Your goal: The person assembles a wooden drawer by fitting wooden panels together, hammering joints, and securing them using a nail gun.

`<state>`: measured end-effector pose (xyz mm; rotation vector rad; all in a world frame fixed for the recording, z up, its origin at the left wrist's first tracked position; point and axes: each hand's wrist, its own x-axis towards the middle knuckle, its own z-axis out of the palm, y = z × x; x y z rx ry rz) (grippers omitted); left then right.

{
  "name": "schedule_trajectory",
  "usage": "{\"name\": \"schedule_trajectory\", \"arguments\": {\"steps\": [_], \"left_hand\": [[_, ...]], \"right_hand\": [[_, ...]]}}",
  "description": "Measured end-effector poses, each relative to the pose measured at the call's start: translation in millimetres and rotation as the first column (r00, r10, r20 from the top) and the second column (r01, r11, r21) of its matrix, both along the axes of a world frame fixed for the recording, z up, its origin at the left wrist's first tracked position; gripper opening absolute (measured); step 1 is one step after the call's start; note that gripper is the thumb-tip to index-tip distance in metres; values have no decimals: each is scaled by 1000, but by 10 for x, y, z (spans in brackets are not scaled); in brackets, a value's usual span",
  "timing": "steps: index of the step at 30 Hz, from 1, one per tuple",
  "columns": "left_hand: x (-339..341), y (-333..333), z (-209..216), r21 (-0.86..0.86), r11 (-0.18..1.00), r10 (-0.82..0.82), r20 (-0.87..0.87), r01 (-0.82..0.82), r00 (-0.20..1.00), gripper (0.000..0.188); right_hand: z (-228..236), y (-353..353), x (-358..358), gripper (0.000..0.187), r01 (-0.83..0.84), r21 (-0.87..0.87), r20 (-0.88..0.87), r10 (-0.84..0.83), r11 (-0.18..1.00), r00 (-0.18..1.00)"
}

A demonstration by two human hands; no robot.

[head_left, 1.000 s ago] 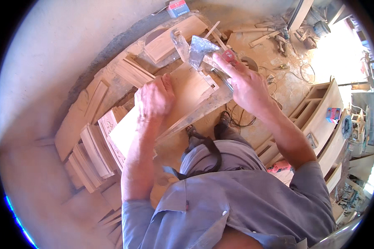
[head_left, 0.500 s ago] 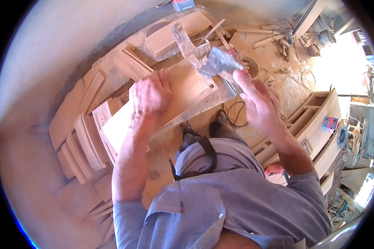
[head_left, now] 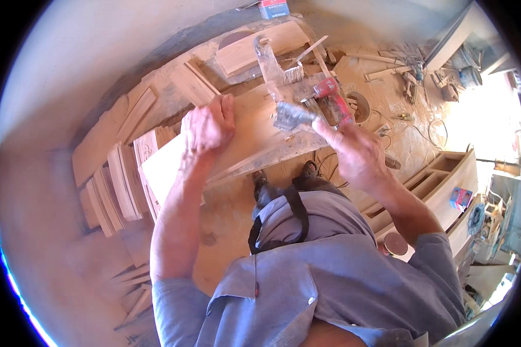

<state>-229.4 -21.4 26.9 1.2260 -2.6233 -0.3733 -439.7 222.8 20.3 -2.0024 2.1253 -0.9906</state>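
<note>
A pale wooden board (head_left: 246,124) lies slantwise along the workbench. My left hand (head_left: 208,124) rests on its upper side, fingers curled over the far edge and closed on it. In my right hand (head_left: 358,151) is a hatchet-like tool with a flat grey metal head (head_left: 293,116). That head is at the right end of the board; whether it touches the wood I cannot tell. Small chips of wood lie beside it. Most of the tool's handle is hidden by my fingers.
Beyond the tool's head lies a red power tool (head_left: 328,88) by a round bucket (head_left: 359,107). Several boards (head_left: 124,182) are stacked at the left, and another plank (head_left: 263,47) lies at the back. A wooden drawer frame (head_left: 428,185) stands to my right; cables cross the floor.
The tool in my right hand has come down and left onto the board's end, with its head turned. My left hand stays on the board. The whole view has shifted slightly.
</note>
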Motion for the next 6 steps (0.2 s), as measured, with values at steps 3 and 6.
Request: {"name": "schedule_trajectory", "arguments": {"steps": [3, 6], "left_hand": [[-27, -29, -18, -22, 1000, -12, -45, 11, 999, 45], [-15, 9, -14, -30, 999, 10, -74, -12, 997, 43]], "right_hand": [[-86, 32, -82, 80, 59, 94, 554, -102, 994, 826], [-159, 101, -169, 79, 51, 382, 850, -373, 923, 372]]}}
